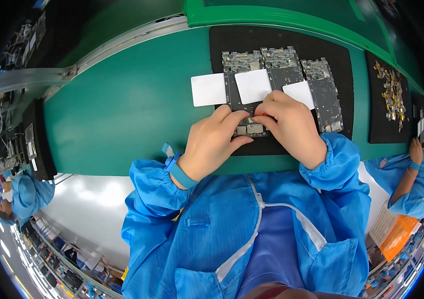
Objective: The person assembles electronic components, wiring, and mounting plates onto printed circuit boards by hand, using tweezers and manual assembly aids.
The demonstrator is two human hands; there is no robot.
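Observation:
Three circuit boards lie side by side on a black mat: a left board, a middle board and a right board. A white card overlaps the left board, a second white card the middle one, and a third white card the right one. Over the near end of the left board, my left hand has its index finger and thumb apart, the index fingertip down at the board. My right hand pinches beside that fingertip; whatever sits between its fingers is too small or hidden to name.
The black mat rests on a green tabletop. To the right, a second black mat bears a pile of small gold-coloured parts. A green frame edges the far side. Co-workers in blue are at both sides.

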